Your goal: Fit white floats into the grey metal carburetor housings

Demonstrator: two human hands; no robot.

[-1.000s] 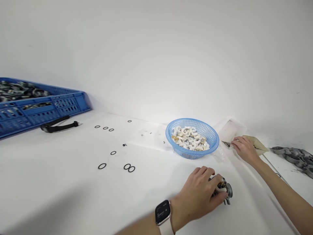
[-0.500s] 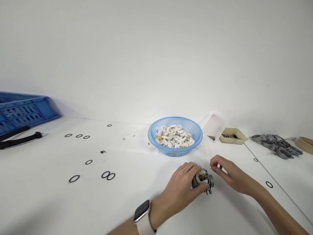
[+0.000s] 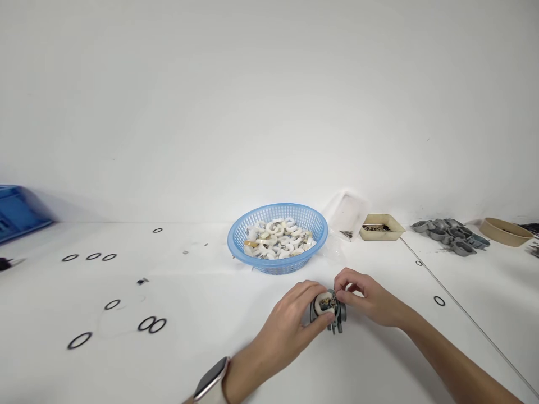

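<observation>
A grey metal carburetor (image 3: 339, 315) sits on the white table with its open side up. Inside it lie a white C-shaped float (image 3: 320, 303) and brass parts. My left hand (image 3: 290, 317), wearing a watch on the wrist, wraps around the carburetor from the left, thumb at the near side and fingers at the far side. Against its right upper edge, my right hand (image 3: 365, 296) is pinched, thumb and forefinger together. The thin metal pin in that pinch is almost wholly hidden by the fingertips.
Behind the hands stands a blue basket (image 3: 278, 268) of white floats. To its right are a clear plastic tray (image 3: 346, 212), thin pins (image 3: 346, 234), a cream tray (image 3: 382, 234), grey bowl-shaped castings (image 3: 450, 234) and a tan round container (image 3: 505, 233). Black rings (image 3: 80, 340) and a blue crate (image 3: 21, 216) are leftward.
My right hand has brought the pin leftward onto the carburetor's edge; before, it was held a little apart. My left hand keeps its hold. The view has turned right.
</observation>
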